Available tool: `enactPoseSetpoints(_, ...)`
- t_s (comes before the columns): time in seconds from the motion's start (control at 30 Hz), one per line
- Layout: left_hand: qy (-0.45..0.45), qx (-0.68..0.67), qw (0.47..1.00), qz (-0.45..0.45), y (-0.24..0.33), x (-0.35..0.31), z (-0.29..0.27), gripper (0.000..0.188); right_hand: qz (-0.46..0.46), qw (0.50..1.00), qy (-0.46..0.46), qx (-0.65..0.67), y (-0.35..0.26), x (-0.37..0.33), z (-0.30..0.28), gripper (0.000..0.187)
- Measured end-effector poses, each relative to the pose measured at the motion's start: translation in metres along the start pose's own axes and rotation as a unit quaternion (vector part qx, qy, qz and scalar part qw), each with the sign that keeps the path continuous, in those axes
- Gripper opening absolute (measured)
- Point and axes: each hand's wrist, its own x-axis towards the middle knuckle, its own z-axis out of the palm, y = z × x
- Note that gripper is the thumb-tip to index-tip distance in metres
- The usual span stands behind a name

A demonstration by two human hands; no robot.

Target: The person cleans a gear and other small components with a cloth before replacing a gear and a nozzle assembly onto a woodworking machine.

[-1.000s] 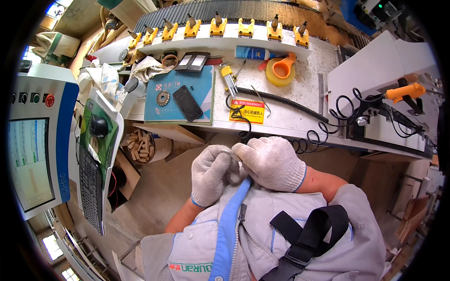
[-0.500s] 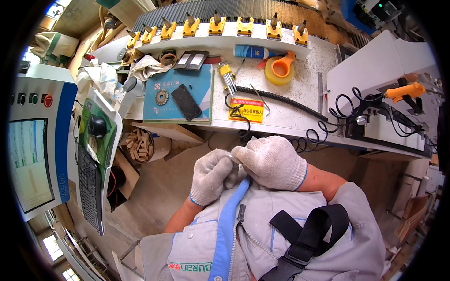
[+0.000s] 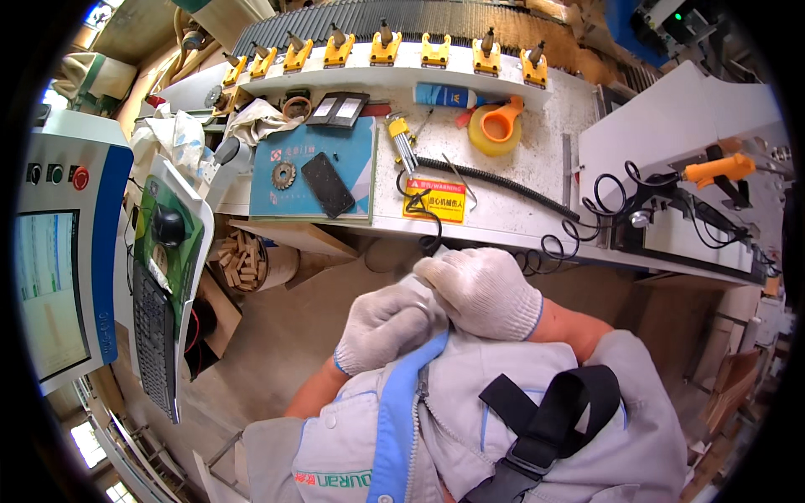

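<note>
Both my hands wear white knitted gloves and meet in front of my chest, just short of the bench edge. My left hand (image 3: 386, 325) is closed, its curled fingers turned toward the right one. Fingers bent and pressed together, my right hand (image 3: 482, 293) lies against it, a little higher. Between them shows a small pale piece (image 3: 414, 285), mostly covered by the gloves; its kind cannot be made out. On the bench beyond lie a black phone (image 3: 328, 184) and a round toothed cutter (image 3: 284, 175) on a blue folder (image 3: 268, 204).
Hex keys (image 3: 402, 142), a tape roll (image 3: 486, 144), a blue can (image 3: 444, 95) and a yellow warning sign (image 3: 433, 201) lie on the bench. Yellow tool holders (image 3: 384, 52) line its back. A coiled hose leads to an orange air gun (image 3: 719, 170). Left are a keyboard (image 3: 155, 335) and screen (image 3: 52, 289).
My left hand has turned and shifted slightly right, closer under the right hand. The right hand has dropped a little. The view has moved slightly.
</note>
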Motion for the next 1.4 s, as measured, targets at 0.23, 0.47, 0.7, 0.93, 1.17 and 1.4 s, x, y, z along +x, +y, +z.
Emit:
enactPoseSetpoints(0.23,0.054,-0.037,0.997,0.04,-0.015,0.001,-0.009,0.013,-0.047,0.998,-0.028,0.039,0.0,-0.004,-0.005,0.028)
enactPoseSetpoints(0.47,0.073,-0.022,0.997,0.021,-0.012,0.001,-0.01,0.013,-0.051,0.997,-0.014,0.047,0.001,-0.002,-0.003,0.025)
enactPoseSetpoints(0.7,0.073,-0.003,0.997,0.033,-0.014,0.002,-0.01,0.013,-0.057,0.997,-0.03,0.036,0.003,-0.001,-0.007,0.026)
enactPoseSetpoints(0.93,0.083,0.015,0.996,0.028,-0.01,0.005,-0.004,0.01,-0.061,0.998,-0.023,0.018,0.005,-0.003,-0.007,0.026)
enactPoseSetpoints(1.17,0.024,0.161,0.972,0.171,-0.027,0.014,-0.003,0.011,-0.019,0.998,-0.051,-0.017,0.002,0.003,0.004,0.023)
enactPoseSetpoints(1.4,0.091,-0.015,0.995,0.042,-0.015,0.006,-0.005,0.015,-0.015,0.998,-0.007,0.061,0.005,-0.003,0.001,0.02)
